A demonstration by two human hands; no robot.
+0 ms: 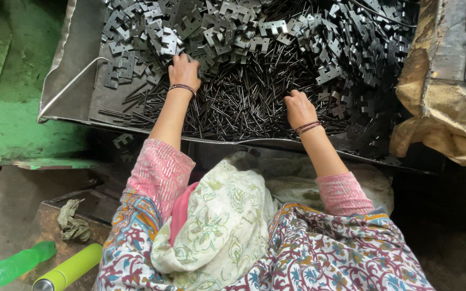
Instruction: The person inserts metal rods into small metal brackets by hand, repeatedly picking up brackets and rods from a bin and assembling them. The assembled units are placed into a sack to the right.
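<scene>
1. Resting on the thin dark pins (233, 108), the left hand (183, 70) lies curled, near the stamped brackets (190, 27).
2. Right hand (297, 108) pinches pins, center of metal tray (76, 48).
3. Sharp ends could prick fingers.

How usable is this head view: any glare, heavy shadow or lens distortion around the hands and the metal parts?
Head view: even daylight, both hands sharp; left hand on the flat brackets, right hand on the thin rods. Soft sheen on the metal tray, no harsh glare. Lower right corner falls into deep shadow. Wide lens bends the tray edge slightly.
</scene>
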